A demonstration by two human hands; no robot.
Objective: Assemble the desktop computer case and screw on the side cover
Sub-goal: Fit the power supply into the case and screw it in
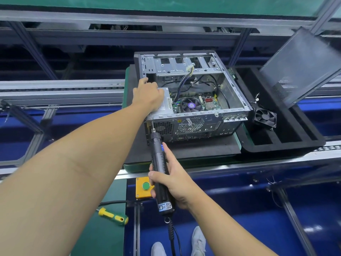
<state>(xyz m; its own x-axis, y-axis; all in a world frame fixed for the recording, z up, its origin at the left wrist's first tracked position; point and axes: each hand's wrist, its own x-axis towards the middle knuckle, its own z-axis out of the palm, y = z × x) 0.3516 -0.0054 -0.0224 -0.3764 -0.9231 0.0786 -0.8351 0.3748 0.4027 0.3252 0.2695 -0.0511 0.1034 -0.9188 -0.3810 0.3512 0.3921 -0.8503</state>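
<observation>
Closest to cam: pair of light shoes [198, 241] on the floor, plus a yellow/green manual screwdriver [113, 216] lying on the green bench edge at left. Next up is a yellow box w/ a green button [143, 187].

Right hand [177, 182] is wrapped round a black electric screwdriver [160, 167], index finger stretched along the barrel. Its long axis runs away from the person and the bit tip sits at the top left corner of the case's rear panel. There's a sticker w/ a code on the butt end and a blue label further up, both too small to read.

Computer case [193, 122] lies on its side on a black mat [184, 150], open side up, rear ports facing the cam, long axis going away. Left hand [147, 95] is on the PSU [164, 108] at the case's left wall, knuckles bent. Can't tell if it's gripping or just resting. PSU label is unreadable too.

Right of the case: black foam tray [280, 143] w/ a loose fan [265, 118]. Side cover [299, 67] is off the case, tilted above the tray's far end.
</observation>
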